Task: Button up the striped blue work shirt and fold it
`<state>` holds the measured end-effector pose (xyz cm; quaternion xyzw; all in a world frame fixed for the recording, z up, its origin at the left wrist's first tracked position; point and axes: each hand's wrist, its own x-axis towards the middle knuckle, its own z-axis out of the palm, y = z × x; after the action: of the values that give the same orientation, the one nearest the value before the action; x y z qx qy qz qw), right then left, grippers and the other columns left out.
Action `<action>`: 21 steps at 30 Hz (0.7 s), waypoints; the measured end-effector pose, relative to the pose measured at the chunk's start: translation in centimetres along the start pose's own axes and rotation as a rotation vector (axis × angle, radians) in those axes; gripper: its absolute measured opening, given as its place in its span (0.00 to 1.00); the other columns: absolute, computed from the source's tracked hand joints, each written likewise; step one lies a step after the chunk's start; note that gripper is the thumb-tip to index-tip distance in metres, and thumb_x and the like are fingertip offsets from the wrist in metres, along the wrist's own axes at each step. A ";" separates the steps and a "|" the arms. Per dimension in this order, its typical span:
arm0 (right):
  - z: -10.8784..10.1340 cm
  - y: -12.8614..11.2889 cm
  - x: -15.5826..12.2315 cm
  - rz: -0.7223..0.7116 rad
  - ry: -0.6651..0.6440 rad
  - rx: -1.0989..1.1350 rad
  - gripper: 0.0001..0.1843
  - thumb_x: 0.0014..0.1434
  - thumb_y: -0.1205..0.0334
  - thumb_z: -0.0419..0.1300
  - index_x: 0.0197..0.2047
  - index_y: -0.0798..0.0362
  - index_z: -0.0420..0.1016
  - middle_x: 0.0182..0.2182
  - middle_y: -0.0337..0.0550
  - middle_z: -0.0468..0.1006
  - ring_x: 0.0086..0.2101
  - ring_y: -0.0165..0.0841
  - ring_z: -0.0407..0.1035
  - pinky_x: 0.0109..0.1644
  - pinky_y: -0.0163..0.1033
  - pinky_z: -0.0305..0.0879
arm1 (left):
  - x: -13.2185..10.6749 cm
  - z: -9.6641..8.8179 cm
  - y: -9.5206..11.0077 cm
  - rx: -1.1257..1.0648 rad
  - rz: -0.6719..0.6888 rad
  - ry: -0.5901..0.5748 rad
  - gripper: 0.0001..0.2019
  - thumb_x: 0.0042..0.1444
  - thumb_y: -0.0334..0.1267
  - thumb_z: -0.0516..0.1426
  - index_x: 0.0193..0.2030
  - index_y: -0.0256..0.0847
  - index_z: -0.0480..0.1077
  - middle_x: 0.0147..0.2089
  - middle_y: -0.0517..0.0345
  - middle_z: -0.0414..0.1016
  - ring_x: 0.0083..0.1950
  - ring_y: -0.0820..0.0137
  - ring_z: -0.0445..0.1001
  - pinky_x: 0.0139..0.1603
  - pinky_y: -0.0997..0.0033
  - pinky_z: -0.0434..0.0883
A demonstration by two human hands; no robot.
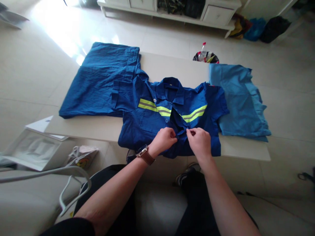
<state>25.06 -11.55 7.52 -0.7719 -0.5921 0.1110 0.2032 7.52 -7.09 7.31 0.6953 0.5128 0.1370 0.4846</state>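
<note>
A dark blue work shirt point(147, 123) with yellow-green reflective stripes lies front-up on a low white table point(98, 129). My left hand point(163, 139), with a brown watch on its wrist, pinches the shirt's front placket near the lower buttons. My right hand point(199, 141) pinches the opposite edge of the placket, close beside the left. Both hands are closed on the fabric at the shirt's middle, near the table's front edge.
Dark blue trousers point(100, 82) lie at the table's left, a lighter blue garment point(240, 101) at its right. A white hanger point(73, 183) and a plastic bag point(82, 155) sit at lower left. A white cabinet point(211, 14) and bags stand at the back.
</note>
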 end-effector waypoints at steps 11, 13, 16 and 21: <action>1.5 1.6 0.4 -0.170 -0.192 0.162 0.25 0.59 0.75 0.50 0.51 0.52 0.83 0.54 0.48 0.81 0.54 0.40 0.74 0.64 0.47 0.68 | -0.2 0.3 -0.3 0.108 0.043 -0.038 0.03 0.48 0.30 0.60 0.28 0.41 0.74 0.28 0.57 0.79 0.31 0.69 0.74 0.32 0.72 0.63; 1.3 1.4 0.5 -0.170 -0.153 0.099 0.20 0.61 0.70 0.52 0.48 0.53 0.84 0.54 0.50 0.81 0.54 0.43 0.73 0.63 0.50 0.68 | -0.2 0.3 -0.2 0.115 0.040 -0.047 0.03 0.48 0.29 0.60 0.28 0.41 0.75 0.29 0.57 0.79 0.31 0.69 0.74 0.32 0.72 0.64; 1.1 1.0 0.3 -0.201 -0.141 -0.002 0.17 0.65 0.64 0.54 0.49 0.53 0.83 0.58 0.53 0.79 0.56 0.48 0.69 0.60 0.55 0.68 | -0.2 0.2 0.0 0.121 0.044 -0.046 0.04 0.48 0.29 0.60 0.29 0.41 0.76 0.29 0.56 0.79 0.32 0.69 0.75 0.33 0.72 0.65; 1.4 0.4 -0.4 -0.237 -0.203 -0.082 0.23 0.65 0.65 0.55 0.61 0.47 0.76 0.67 0.49 0.71 0.61 0.51 0.62 0.57 0.60 0.63 | -0.2 0.4 0.0 0.145 0.069 -0.028 0.05 0.48 0.28 0.60 0.30 0.41 0.76 0.29 0.56 0.79 0.31 0.69 0.75 0.33 0.72 0.65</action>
<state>24.68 -11.71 6.07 -0.6892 -0.7005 0.1394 0.1221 7.71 -7.49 7.21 0.7477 0.4905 0.1064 0.4348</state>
